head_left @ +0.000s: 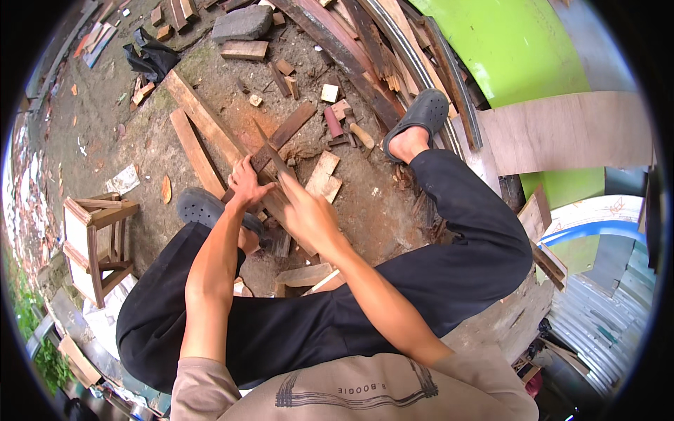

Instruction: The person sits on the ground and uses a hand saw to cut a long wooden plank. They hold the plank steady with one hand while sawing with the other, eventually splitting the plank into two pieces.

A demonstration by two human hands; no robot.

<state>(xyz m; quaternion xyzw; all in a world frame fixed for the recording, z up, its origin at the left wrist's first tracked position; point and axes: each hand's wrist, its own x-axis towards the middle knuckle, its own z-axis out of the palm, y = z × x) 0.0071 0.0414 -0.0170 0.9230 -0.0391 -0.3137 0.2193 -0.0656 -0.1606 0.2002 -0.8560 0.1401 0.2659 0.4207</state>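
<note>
A dark wooden strip (293,126) lies crosswise over a long, lighter plank (203,116) on the ground between my feet. My left hand (247,184) bears down on the strip, fingers bent over it and thumb stretched toward my right hand. Closed around the hidden handle of a handsaw (272,151), my right hand (309,216) is just to the right of the left. The saw's narrow, tapering blade points away from me and crosses the strip. Whether its teeth are in the wood cannot be made out. Another plank (196,154) rests left of the long one.
Wood offcuts (324,175) and a grey stone block (242,23) lie on the dirt. A small wooden frame (98,242) stands at left, near my shoe (200,207). Stacked timber (372,84) and a green sheet (505,49) border the right side.
</note>
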